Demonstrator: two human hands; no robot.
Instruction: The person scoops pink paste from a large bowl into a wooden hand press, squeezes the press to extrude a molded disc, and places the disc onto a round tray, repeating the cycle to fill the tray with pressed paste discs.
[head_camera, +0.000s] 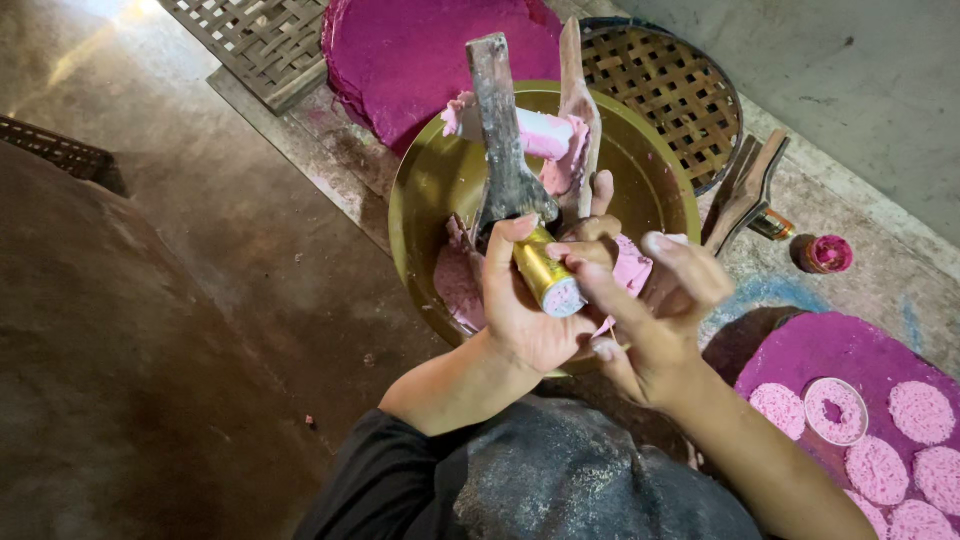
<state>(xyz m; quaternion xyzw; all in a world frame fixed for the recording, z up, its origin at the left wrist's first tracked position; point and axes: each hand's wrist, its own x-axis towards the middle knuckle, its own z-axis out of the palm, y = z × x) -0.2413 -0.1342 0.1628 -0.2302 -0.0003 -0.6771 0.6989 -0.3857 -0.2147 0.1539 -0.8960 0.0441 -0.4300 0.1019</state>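
Note:
My left hand (525, 305) grips a short gold tube (545, 272) whose near end is packed with pink paste. The same hand also holds a grey metal scraper (500, 120) and a wooden spatula (577, 95), both standing upright and smeared with pink paste. My right hand (655, 305) is spread to the right of the tube, its forefinger touching the tube's pink end. Both hands hover over a wide brass bowl (430, 185) that holds lumps of pink paste (458, 285).
Woven bamboo trays (665, 85) and a magenta round sheet (420, 50) lie behind the bowl. At the right are wooden tools (745, 190), a small pink pot (827, 254), and a magenta sheet (800, 350) with several pink discs and a ring (835, 410). Bare floor (180, 300) at left.

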